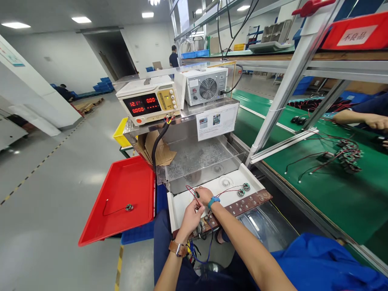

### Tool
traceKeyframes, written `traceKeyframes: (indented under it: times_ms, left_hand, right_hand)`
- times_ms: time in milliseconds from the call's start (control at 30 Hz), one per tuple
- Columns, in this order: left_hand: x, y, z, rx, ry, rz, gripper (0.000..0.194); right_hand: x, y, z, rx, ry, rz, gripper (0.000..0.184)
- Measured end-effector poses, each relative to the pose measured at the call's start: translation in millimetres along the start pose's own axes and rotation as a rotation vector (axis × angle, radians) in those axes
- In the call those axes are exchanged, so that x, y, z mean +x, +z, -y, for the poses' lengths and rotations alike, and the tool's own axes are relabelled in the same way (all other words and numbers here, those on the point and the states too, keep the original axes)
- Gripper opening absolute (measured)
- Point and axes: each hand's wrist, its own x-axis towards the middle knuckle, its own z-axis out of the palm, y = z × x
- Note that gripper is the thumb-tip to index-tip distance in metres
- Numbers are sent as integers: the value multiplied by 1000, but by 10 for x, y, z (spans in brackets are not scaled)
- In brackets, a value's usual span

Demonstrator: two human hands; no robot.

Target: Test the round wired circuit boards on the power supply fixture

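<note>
Bench power supply (148, 103) sits well above and behind the grip, display lit red; a second unit with a fan grille (206, 86) is just beside it. Clear acrylic box (200, 161) stands directly beyond the hands. Red tray (121, 202) lies off to the left of the grip, holding one small round part with a black lead (129, 207). White work tray (182, 206) is right under the grip; a brown terminal strip (242, 206) runs along its near edge, just to the right of the hands.

Step in hand, as I read it: hooking a small wired part to the fixture for a powered check. Left hand (190, 218) is pinched together on the red lead (197, 199). Right hand (203, 195) is closed on the small round part (197, 194) at the far end of the grip, touching the tray. Exact contact is too small to tell.

Two more round parts (244, 189) rest on the tray to the right of the grip, well apart from it.

Next move likely calls for fine fingertip control: keep the lead taut, seat its end on a terminal without shorting neighbours.

Another person's hand (376, 121) works at the green bench (333, 194), far right.
</note>
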Motion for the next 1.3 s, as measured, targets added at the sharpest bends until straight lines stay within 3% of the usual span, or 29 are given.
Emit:
traceKeyframes:
  times_ms: [433, 733, 1033, 1300]
  left_hand:
    - [93, 98, 185, 159, -90, 34, 20]
    - [108, 124, 219, 178, -120, 38, 17]
    - [54, 126, 90, 163, -133, -20, 15]
    - [72, 148, 195, 125, -145, -64, 19]
  right_hand:
    - [7, -20, -15, 24, 6, 28, 33]
    - [53, 95, -76, 76, -2, -20, 31]
    - [53, 174, -45, 99, -20, -88, 23]
    - [61, 128, 6, 157, -2, -71, 29]
